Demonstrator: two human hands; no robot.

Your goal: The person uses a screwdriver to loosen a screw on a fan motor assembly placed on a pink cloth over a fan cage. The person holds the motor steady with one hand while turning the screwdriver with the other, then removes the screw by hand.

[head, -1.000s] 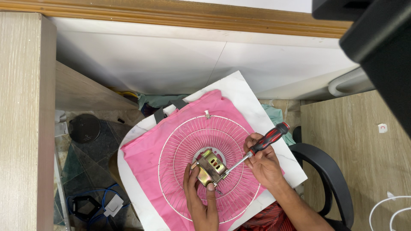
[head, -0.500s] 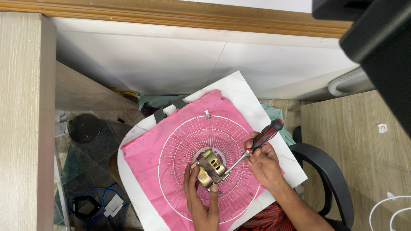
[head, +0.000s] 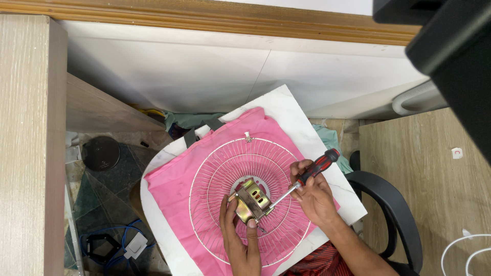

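A round white wire fan guard (head: 220,168) lies on a pink cloth (head: 174,189) over a white board (head: 299,120). At the guard's centre sits a brass-coloured fan motor (head: 250,200). My left hand (head: 238,237) grips the motor from below, thumb and fingers around its body. My right hand (head: 314,197) holds a screwdriver (head: 307,176) with a red and black handle. Its metal shaft points down-left and its tip touches the motor's right side.
A black office chair (head: 391,204) stands right of the board. A wooden panel (head: 30,143) runs along the left. On the floor lie a black round disc (head: 101,152), blue cable and a white adapter (head: 134,246). A dark object (head: 450,46) fills the top right corner.
The screwdriver has shifted only slightly, with its handle now a little more upright. Both hands stay on the motor and the tool.
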